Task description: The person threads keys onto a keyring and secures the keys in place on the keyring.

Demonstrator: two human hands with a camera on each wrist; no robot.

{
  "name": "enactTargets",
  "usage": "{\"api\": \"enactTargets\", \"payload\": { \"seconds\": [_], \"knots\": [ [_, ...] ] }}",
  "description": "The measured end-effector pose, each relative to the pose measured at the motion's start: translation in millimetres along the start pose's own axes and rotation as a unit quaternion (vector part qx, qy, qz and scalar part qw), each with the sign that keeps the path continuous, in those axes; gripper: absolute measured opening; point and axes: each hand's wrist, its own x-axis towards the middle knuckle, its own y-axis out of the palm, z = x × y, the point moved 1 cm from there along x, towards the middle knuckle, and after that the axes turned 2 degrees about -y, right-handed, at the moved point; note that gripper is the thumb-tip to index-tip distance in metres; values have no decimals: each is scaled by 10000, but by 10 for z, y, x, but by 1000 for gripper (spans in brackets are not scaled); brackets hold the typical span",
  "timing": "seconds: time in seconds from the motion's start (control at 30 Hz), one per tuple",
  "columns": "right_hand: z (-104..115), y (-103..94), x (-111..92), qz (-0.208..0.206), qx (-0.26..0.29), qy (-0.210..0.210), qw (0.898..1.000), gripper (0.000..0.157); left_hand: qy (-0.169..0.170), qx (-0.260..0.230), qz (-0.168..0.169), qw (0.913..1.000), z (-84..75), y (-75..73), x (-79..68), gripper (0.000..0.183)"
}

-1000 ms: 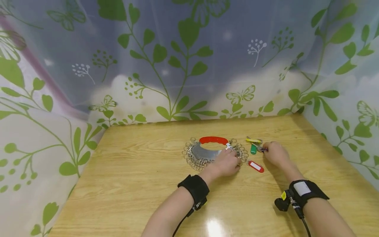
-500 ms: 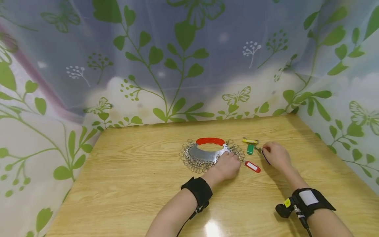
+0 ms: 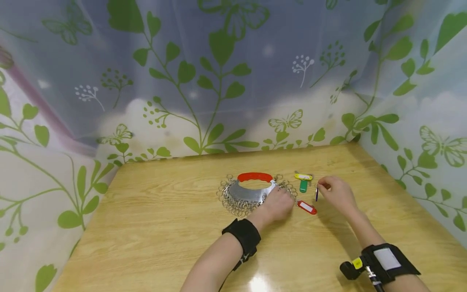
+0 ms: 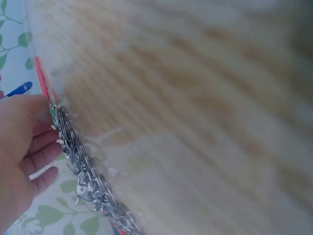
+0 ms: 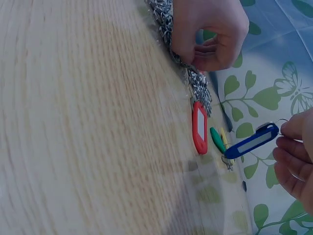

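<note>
On the table lies a curved metal plate with a red finger-grooved handle, fringed by many metal rings. My left hand pinches the rings at its right end, thumb and index finger together in the right wrist view. My right hand pinches the ring of a blue key tag between thumb and index finger; the tag hangs over the table. A red key tag lies between my hands. Beyond it are a green key tag and a yellow key tag with keys.
The wood-grain table runs up to a leaf-patterned curtain behind and at both sides. Black straps sit on both wrists, the right one carrying a small camera with a cable.
My right hand has drawn the blue key tag away from the green and yellow tags and lifted it so it hangs. My left hand stays on the rings. The view has shifted slightly.
</note>
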Motion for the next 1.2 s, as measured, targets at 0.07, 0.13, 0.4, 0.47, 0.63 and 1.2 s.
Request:
{"api": "enactTargets", "payload": {
  "seconds": [0.07,0.13,0.4,0.47,0.63,1.2],
  "knots": [
    [10,9,-22,0,49,7,10000,7,-369,-542,111,9978,5,15,-1,18],
    [19,24,-44,6,96,-14,10000,7,-708,-1008,126,9923,23,24,5,21],
    [53,90,-87,177,302,7,9994,7,-1132,-2186,-155,9691,138,29,19,18],
    [57,104,-91,236,321,32,9992,8,-1178,-2275,-174,9665,154,21,11,26],
    [67,138,-95,236,355,-49,9991,8,-1337,-1929,-287,9716,167,5,2,37],
    [287,335,-168,516,1482,129,9875,6,-1964,-2439,-21,9497,213,-42,21,40]
  ]
}}
